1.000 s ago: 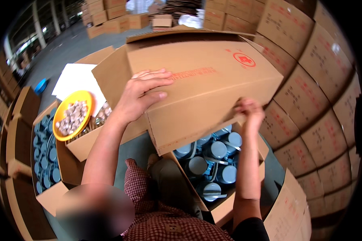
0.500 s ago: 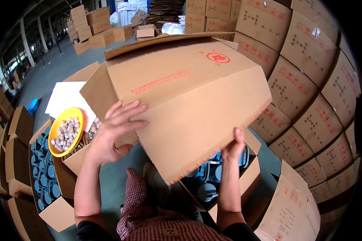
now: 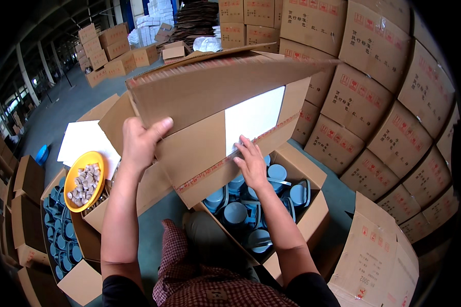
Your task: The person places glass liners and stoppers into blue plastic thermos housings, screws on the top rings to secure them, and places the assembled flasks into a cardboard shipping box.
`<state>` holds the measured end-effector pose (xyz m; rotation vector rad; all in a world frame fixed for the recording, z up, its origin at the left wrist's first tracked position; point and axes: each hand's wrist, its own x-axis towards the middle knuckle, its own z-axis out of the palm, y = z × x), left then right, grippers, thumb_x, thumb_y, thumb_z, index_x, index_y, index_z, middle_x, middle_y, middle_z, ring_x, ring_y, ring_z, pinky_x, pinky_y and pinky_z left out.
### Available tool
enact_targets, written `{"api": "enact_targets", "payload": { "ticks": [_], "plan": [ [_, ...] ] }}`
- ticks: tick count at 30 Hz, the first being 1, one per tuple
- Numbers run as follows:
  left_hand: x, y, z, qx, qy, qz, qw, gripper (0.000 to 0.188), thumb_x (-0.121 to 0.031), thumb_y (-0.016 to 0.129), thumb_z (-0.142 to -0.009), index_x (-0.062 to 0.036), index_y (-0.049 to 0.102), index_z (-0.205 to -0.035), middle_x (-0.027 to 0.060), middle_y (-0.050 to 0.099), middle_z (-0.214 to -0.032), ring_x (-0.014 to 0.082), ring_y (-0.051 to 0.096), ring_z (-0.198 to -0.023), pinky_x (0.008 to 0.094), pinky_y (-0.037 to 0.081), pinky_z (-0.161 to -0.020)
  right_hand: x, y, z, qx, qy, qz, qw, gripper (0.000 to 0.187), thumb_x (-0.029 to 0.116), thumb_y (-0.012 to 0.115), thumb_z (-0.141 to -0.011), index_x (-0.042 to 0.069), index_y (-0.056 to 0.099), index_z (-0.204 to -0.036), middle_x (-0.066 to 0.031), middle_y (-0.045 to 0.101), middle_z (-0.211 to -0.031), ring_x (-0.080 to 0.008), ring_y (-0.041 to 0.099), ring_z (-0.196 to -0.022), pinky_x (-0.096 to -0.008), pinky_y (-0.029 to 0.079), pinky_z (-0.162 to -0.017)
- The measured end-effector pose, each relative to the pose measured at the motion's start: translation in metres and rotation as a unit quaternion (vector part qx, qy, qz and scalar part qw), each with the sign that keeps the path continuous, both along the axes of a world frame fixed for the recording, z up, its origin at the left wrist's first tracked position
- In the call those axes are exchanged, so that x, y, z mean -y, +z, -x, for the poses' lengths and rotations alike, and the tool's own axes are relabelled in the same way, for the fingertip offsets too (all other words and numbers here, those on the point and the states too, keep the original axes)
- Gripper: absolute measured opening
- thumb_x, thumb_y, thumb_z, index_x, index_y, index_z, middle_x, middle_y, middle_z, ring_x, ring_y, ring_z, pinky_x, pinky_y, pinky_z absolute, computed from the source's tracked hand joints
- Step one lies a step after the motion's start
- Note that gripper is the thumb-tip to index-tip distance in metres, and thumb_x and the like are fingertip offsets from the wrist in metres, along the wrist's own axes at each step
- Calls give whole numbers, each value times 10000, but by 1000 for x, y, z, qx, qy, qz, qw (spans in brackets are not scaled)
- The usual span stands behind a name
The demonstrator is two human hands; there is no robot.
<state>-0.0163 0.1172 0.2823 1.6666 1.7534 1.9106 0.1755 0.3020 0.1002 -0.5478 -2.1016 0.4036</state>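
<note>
A large cardboard box (image 3: 189, 153) is tilted up in front of me, a wide panel (image 3: 210, 94) of it standing raised along the top. My left hand (image 3: 142, 139) grips its left edge, thumb on the near side and fingers curled. A white rectangular sheet (image 3: 256, 112) lies flat on the panel facing me. Against the lower edge of that sheet rest the spread fingers of my right hand (image 3: 251, 162). Below sits an open carton (image 3: 312, 225) holding several blue-grey lidded containers (image 3: 235, 213) with handles.
Left of me, a yellow bowl (image 3: 101, 176) of small round caps (image 3: 86, 183) stands beside a carton of more blue-grey containers (image 3: 61, 235). White sheets (image 3: 84, 143) lie behind it. Stacked sealed cartons (image 3: 369, 87) wall the right side; a tilted carton (image 3: 374, 256) stands at lower right.
The box has turned, so the red-printed face is gone from view and the white sheet shows. My left hand has closed on its edge; my right has left the lower right edge.
</note>
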Motion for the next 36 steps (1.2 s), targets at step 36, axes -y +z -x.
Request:
{"api": "enact_targets", "payload": {
  "ticks": [36],
  "plan": [
    [-31,31,0,78,9,103,992,386,-228,637,-811,107,621,-1002,157,666,-909,191,627,-809,292,466,-756,155,24,11,-22,405,410,817,220,113,510,-900,-9,594,-1063,-112,633,-871,-162,626,-725,-264,499,-621]
  ]
}}
